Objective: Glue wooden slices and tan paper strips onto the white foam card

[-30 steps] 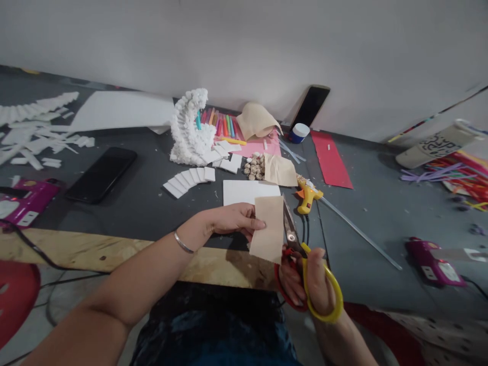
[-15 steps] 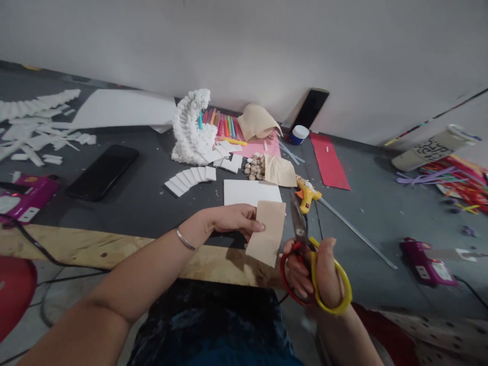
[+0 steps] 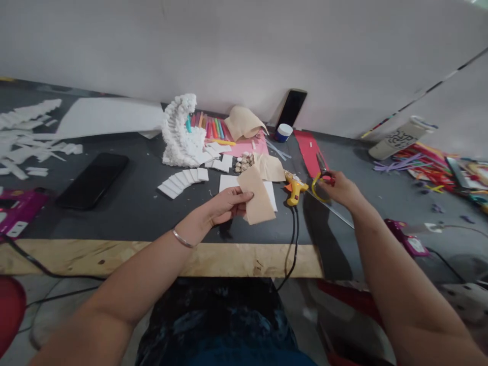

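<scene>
Pinched in my left hand point(image 3: 229, 203) is a tan rectangular piece of paper or cloth point(image 3: 259, 198), held over a white sheet point(image 3: 227, 182) on the dark table. My right hand point(image 3: 340, 187) is reached out to the right, closed on the scissors point(image 3: 322, 163), whose blades point away over the red sheet point(image 3: 305, 147). One yellow handle loop shows; the red one is mostly behind the fingers. Between the hands lies a yellow hot glue gun point(image 3: 295, 190), its cord running over the table's front edge. A second tan piece point(image 3: 270, 166) lies behind the held one.
A white bumpy arch-shaped model point(image 3: 181, 134) stands at the back beside colored sticks point(image 3: 213, 124). White tiles point(image 3: 182, 182) and a phone point(image 3: 93, 180) lie to the left. Another phone point(image 3: 292, 108) leans on the wall. A cup point(image 3: 398, 137) and purple device point(image 3: 409, 239) are at the right.
My right hand has carried the scissors away from my body, up and right toward the red sheet. My left hand has raised the tan piece slightly. The view has shifted a little right.
</scene>
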### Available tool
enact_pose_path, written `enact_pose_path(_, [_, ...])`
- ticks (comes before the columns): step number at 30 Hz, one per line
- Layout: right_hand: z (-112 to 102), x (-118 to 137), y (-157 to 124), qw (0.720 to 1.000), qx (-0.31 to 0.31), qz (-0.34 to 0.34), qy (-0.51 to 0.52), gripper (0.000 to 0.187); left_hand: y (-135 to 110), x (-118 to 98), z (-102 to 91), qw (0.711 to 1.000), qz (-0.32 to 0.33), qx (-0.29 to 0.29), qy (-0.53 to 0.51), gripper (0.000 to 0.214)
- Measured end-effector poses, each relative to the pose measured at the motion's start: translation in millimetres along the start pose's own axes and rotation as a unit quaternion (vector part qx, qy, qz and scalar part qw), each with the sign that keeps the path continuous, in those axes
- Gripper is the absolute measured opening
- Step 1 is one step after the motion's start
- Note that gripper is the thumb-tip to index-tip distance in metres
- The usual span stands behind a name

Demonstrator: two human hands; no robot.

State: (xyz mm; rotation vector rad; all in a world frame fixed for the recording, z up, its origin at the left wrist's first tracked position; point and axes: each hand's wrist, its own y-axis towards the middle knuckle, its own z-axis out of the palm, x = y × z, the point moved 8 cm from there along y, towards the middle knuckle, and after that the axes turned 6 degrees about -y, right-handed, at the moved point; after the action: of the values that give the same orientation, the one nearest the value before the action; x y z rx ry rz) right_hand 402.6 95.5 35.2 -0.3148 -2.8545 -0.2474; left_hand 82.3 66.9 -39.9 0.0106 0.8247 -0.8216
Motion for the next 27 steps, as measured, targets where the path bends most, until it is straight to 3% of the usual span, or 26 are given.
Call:
enact_pose_path(2, [-4, 15, -3, 0.999, -0.001, -0.017, -0.031, 0.038, -1, -3, 1.1, 1.000, 0.022, -0.019, 0.002, 0.029])
enact_pose_path(5, [-16, 59, -25, 0.997, -0.036, -0.048, -0.046, 0.038, -3, -13, -0.4, 0.993, 0.085, -0.076, 0.026, 0.029])
enact_pose_path(7, [-5, 91, -45, 0.996, 0.031, -0.047, 0.064, 0.038, -5, -17, 0.0, 0.986, 0.121, -0.103, 0.051, 0.030])
enact_pose_path(9, [16, 132, -66, 0.967, 0.130, -0.110, 0.190, 0.041, -6, -19, 1.2, 0.979, 0.146, -0.118, 0.080, 0.034])
enact_pose_path(11, [31, 154, -78, 0.948, 0.167, -0.124, 0.242, 0.040, -8, -20, 1.7, 0.973, 0.164, -0.126, 0.101, 0.040])
enact_pose_path(16, [55, 159, -71, 0.923, 0.203, -0.106, 0.309, 0.039, -10, -25, 0.2, 0.969, 0.188, -0.125, 0.099, 0.053])
enact_pose_path(21, [72, 155, -58, 0.890, 0.256, -0.101, 0.364, 0.038, -11, -26, -2.7, 0.967, 0.187, -0.133, 0.108, 0.052])
enact_pose_path(24, [82, 147, -50, 0.886, 0.239, -0.076, 0.390, 0.035, -12, -26, -4.7, 0.966, 0.185, -0.145, 0.111, 0.048])
enact_pose_path(27, [89, 134, -42, 0.855, 0.199, -0.018, 0.479, 0.032, -13, -26, -7.2, 0.965, 0.178, -0.158, 0.109, 0.046])
